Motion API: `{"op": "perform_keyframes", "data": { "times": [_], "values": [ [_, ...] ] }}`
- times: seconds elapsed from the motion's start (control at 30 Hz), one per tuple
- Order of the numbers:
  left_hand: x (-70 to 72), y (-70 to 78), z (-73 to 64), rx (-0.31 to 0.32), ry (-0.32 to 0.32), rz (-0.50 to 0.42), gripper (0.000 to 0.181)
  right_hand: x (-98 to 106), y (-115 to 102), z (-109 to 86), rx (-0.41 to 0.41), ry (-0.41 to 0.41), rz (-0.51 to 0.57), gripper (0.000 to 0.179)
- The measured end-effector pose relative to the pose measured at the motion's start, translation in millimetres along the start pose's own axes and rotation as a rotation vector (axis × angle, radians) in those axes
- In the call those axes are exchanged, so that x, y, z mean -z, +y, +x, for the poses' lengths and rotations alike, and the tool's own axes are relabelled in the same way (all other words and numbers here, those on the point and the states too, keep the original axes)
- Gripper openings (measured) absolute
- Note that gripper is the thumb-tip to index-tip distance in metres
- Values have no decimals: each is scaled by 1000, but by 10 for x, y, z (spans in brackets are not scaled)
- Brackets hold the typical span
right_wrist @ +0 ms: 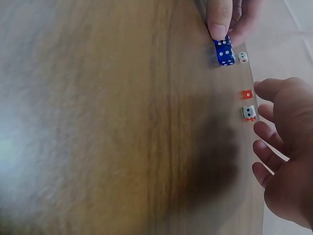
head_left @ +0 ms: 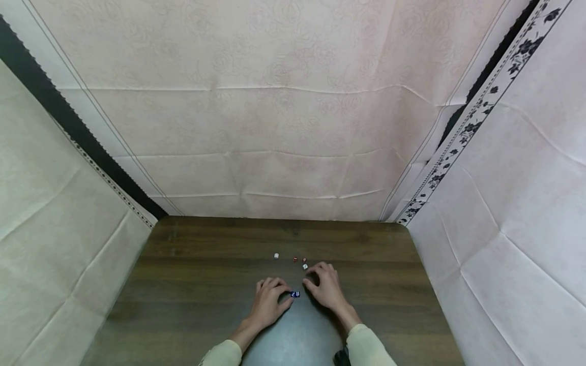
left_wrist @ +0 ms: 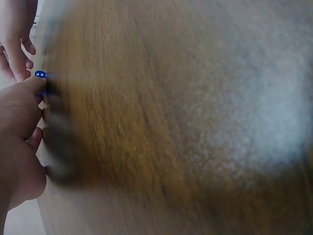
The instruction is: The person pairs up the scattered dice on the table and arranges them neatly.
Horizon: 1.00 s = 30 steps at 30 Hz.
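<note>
Two blue dice with white pips (head_left: 295, 294) sit side by side at the near middle of the table. My left hand (head_left: 269, 303) pinches the left one between thumb and finger; in the right wrist view the pair of blue dice (right_wrist: 225, 52) shows below the thumb. To the right, my right hand (head_left: 326, 287) holds nothing, its fingers loosely bent and apart. Just beyond its fingertips lies a white die (head_left: 305, 266), with a red die (head_left: 304, 260) right behind it. Another red die (head_left: 295, 259) is slightly to the left.
A second white die (head_left: 276, 255) lies farther left on the brown wooden table (head_left: 192, 264). Pale cloth hangs behind the table (head_left: 284, 178) and along both sides. A bright reflection covers the near middle of the tabletop.
</note>
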<state>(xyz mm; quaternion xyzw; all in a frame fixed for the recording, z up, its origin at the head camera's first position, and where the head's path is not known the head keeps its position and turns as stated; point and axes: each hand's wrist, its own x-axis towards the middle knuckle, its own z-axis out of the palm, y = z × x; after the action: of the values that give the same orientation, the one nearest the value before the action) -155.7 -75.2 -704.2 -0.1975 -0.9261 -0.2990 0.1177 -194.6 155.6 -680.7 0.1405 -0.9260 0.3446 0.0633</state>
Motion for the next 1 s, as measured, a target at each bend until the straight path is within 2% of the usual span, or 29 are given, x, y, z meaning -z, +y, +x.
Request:
{"op": "perform_keyframes", "data": {
  "times": [0.47, 1.0],
  "values": [
    [23, 26, 3, 10, -3, -18, 17, -91, 12, 166, -82, 67, -52, 29],
    [16, 26, -6, 11, 0, -19, 17, -198, 12, 255, -166, 71, -99, 26]
  ]
}}
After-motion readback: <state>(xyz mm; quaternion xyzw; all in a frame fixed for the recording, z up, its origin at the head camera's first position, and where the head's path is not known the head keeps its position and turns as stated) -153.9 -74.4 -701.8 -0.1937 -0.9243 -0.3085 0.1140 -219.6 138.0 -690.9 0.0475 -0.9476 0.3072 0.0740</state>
